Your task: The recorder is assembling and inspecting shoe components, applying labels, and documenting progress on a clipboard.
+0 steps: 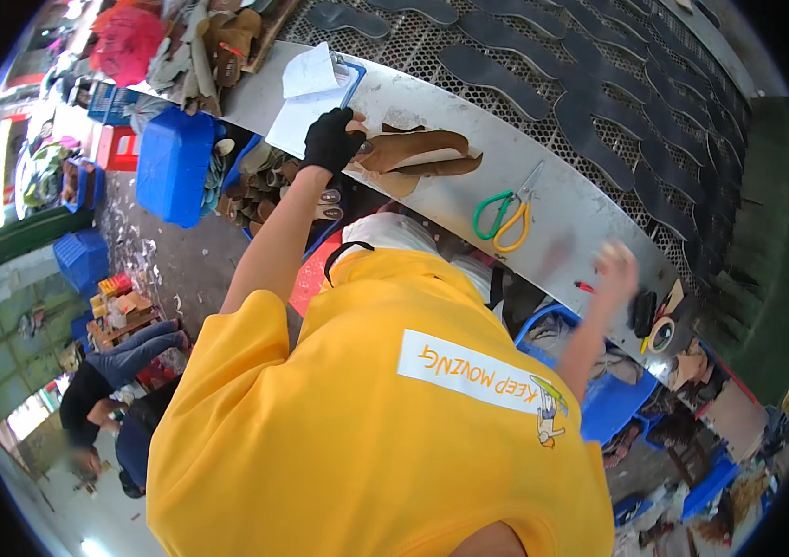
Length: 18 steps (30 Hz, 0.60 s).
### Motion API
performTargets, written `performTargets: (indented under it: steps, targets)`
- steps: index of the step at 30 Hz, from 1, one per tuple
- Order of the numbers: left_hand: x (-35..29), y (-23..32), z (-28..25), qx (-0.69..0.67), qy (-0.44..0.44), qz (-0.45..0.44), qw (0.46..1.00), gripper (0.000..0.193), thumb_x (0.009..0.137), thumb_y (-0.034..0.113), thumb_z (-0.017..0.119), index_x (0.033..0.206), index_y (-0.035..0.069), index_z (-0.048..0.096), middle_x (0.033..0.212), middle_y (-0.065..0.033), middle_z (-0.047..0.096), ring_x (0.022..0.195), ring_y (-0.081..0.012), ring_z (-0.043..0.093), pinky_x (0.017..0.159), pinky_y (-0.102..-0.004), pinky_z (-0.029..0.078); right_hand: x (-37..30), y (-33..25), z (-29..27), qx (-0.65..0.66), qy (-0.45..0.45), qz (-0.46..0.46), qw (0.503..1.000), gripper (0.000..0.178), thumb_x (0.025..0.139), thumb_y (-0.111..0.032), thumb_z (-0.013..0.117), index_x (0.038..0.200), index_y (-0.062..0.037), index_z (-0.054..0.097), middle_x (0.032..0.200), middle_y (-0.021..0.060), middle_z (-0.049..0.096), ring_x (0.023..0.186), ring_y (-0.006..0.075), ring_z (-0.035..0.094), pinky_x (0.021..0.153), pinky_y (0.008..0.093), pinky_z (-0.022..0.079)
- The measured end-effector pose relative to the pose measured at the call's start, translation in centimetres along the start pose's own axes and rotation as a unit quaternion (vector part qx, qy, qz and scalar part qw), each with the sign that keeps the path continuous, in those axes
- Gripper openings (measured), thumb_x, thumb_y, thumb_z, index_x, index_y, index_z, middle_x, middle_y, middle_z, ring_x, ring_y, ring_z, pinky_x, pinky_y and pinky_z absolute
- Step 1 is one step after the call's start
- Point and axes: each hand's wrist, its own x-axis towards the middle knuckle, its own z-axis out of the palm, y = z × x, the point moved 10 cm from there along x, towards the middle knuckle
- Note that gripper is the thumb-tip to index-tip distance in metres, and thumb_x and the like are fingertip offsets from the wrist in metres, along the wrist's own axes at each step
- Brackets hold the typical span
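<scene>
My left hand (332, 141), in a black fingerless glove, is closed at the near end of a brown leather shoe upper (427, 147), which lies on the narrow grey worktop. Beyond the glove rest white papers (306, 93) and a blue-edged clipboard (353, 85). My bare right hand (615, 269) hovers over the right part of the worktop, smeared by motion, so its fingers cannot be read. Scissors (509, 212) with one green and one yellow handle lie between the hands. Close to the right hand are a small red item (585, 287) and a dark object (642, 313).
Dark shoe soles (589, 139) cover a perforated rack behind the worktop (566, 246). A roll of tape (661, 334) sits at its right end. Blue bins (174, 167) and a blue crate (617, 404) flank me. Another person (93, 399) bends over at the far left.
</scene>
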Motion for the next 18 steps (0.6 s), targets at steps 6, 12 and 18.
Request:
performTargets:
  steps: [6, 12, 18]
  targets:
    - [3.6, 0.7, 5.0, -0.067, -0.129, 0.146, 0.979, 0.023, 0.071, 0.021, 0.066, 0.093, 0.015, 0.064, 0.090, -0.0111, 0.061, 0.091, -0.0297, 0.058, 0.081, -0.0378, 0.047, -4.6, -1.2, 31.9, -0.387, -0.136, -0.241, 0.880, 0.027, 0.075, -0.010, 0.067, 0.101, -0.0044, 0.064, 0.106, 0.0112, 0.059, 0.095, 0.0260, 0.058, 0.082, 0.0331, 0.047]
    - [7.7, -2.2, 9.4, -0.266, -0.247, 0.106, 0.926, 0.026, 0.076, 0.006, 0.057, 0.101, 0.009, 0.063, 0.099, -0.0112, 0.065, 0.095, -0.0260, 0.062, 0.082, -0.0329, 0.048, -7.3, -1.1, 39.2, -0.477, -0.128, -0.339, 0.801, 0.021, 0.071, -0.008, 0.069, 0.091, -0.0049, 0.064, 0.116, 0.0107, 0.055, 0.104, 0.0302, 0.051, 0.089, 0.0364, 0.043]
    - [8.5, -1.3, 11.2, -0.278, -0.323, 0.101, 0.899, 0.030, 0.078, 0.016, 0.064, 0.108, 0.011, 0.063, 0.103, -0.0056, 0.066, 0.098, -0.0206, 0.061, 0.086, -0.0301, 0.047, -14.2, -2.5, 37.1, -0.419, -0.163, -0.321, 0.833, 0.014, 0.073, -0.002, 0.067, 0.085, -0.0016, 0.061, 0.099, 0.0101, 0.063, 0.091, 0.0272, 0.058, 0.078, 0.0337, 0.047]
